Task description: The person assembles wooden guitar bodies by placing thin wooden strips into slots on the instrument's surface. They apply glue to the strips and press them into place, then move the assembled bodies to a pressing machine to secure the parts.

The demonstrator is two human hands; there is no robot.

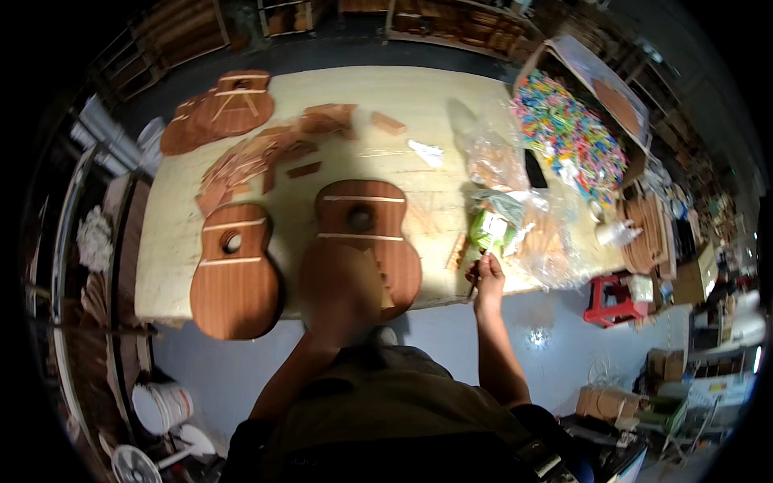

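Workshop floor (547, 322) surrounds a pale surface (386, 88). Its fingers curled closed, the right hand (489, 278) grips a slim item (472, 291), too small to identify; just beyond lies one green packet (487, 228), its print illegible. Blur covers the left hand (342, 294), so its grip cannot be told; one guitar-shaped panel (397, 259) lies there, a second panel (235, 294) to its left. Farther off, right of the right hand, stands one red stool (605, 302).
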